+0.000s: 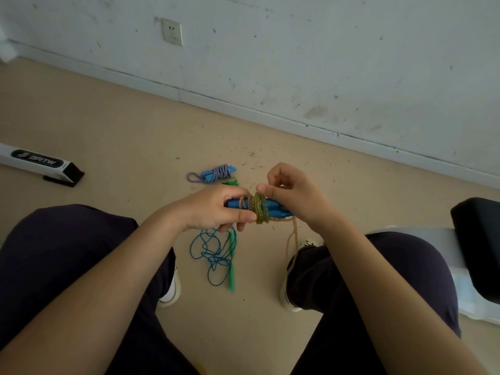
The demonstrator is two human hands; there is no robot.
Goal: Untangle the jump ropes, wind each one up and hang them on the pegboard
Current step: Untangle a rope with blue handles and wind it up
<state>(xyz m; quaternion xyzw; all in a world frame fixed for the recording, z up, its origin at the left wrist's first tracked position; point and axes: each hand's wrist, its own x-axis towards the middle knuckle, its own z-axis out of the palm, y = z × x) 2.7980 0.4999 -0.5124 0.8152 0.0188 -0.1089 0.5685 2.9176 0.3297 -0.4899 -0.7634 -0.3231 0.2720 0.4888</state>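
Head view, looking down between two knees in dark trousers, seated above a beige floor.

Left hand curled round a pair of blue handles, gripping them side by side, lying roughly level and pointing right. Olive-yellow cord wound in a tight band of turns round the middle of the handles, just right of the left fingers. Right hand above and right of that band, thumb and fingers curled in, pinching the cord close to the coil. Loose tan end of the same cord hanging down from the right end of the handles toward the right shoe.

On the floor below the hands, between the feet: thin blue rope in a loose tangle, with a green handle lying beside and partly through it. Farther out, beyond the hands: striped purple-and-white rope already wound round its own blue handles, one small loop sticking out to the left; a scrap of green just beside it, partly hidden by the left hand.

At far left, a long white box with a black label on the floor. At far right, a black padded seat. White scuffed wall behind, with a socket.
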